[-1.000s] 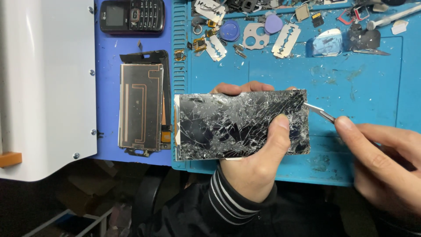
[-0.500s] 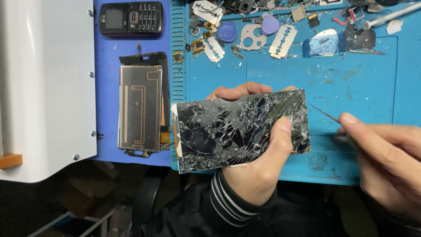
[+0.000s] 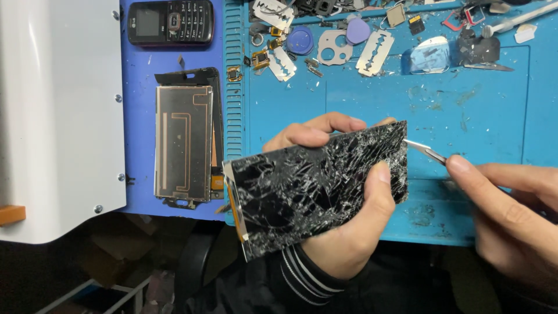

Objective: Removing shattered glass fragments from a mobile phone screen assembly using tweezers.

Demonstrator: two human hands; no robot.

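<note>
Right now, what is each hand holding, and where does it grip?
The left hand holds the shattered phone screen across its width, thumb on the glass. The right hand pinches a thin metal blade by its rear end.

shattered black phone screen, tilted, lifted over blue desk mat, thin metal tweezers touching its right edge

Phone-repair workshop: blue mat, razor blades.
</note>
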